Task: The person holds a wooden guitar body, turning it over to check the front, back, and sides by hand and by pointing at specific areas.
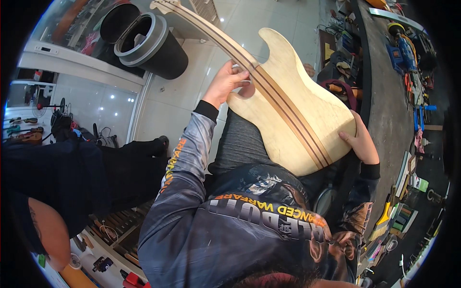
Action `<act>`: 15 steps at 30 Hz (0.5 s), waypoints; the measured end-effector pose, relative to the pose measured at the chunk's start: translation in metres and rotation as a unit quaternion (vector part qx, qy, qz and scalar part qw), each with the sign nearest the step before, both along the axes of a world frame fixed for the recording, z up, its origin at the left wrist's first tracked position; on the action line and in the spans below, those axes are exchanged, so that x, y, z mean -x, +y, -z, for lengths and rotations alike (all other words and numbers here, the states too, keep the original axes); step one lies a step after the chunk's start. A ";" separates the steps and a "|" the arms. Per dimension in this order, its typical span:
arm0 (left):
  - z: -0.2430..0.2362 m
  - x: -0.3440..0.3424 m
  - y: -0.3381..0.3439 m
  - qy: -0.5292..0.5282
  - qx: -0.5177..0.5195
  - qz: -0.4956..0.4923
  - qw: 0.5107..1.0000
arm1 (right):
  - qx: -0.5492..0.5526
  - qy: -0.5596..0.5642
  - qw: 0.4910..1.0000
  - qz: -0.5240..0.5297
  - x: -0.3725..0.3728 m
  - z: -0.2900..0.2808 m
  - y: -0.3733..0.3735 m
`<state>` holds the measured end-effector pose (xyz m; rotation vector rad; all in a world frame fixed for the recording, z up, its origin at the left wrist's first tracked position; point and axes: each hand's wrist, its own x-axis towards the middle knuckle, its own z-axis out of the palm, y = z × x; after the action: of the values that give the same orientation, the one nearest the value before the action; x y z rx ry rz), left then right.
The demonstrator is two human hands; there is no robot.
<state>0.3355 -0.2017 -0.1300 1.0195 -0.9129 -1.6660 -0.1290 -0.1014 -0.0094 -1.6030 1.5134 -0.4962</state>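
An unfinished electric guitar of pale bare wood lies across my lap, with darker stripes running lengthwise from its neck through the body. The neck points to the far left and its headstock reaches the top edge of the view. My left hand grips the guitar at the cutaway where neck meets body, thumb and fingers curled about the edge. At the body's rounded lower end, my right hand presses its thumb on the flat face. The right fingers are hidden beneath the wood.
A black bin with a raised lid stands at the far left. Along the right runs a dark workbench crowded with tools, including a yellow brush. Another person in dark clothes is close on my left. An open tool drawer lies near there.
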 end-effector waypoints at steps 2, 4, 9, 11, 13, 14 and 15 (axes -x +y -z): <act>0.002 0.002 0.003 -0.013 0.002 -0.010 1.000 | 0.019 0.035 0.999 -0.024 0.003 0.005 0.001; 0.004 0.002 0.003 -0.040 0.005 -0.021 0.999 | 0.025 0.043 0.998 -0.031 0.003 0.007 0.000; 0.002 -0.001 0.000 -0.050 -0.053 -0.037 0.997 | 0.044 0.088 0.994 -0.043 -0.001 0.008 0.001; 0.002 0.005 0.002 -0.060 -0.056 -0.040 0.996 | 0.034 0.099 0.994 -0.042 -0.006 0.002 0.002; 0.005 0.021 0.009 -0.324 0.077 -0.251 0.909 | 0.039 0.096 0.994 -0.045 -0.005 0.003 0.002; 0.000 0.027 0.014 -0.325 0.078 -0.246 0.910 | 0.044 0.096 0.993 -0.045 -0.003 0.003 0.003; -0.008 0.031 0.019 -0.422 0.212 -0.261 0.842 | 0.044 0.094 0.994 -0.043 -0.002 0.004 0.004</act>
<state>0.3041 -0.1823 -0.1221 1.5322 -1.3244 -0.4702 -0.1272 -0.0975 -0.0136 -1.8173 1.5722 -0.3765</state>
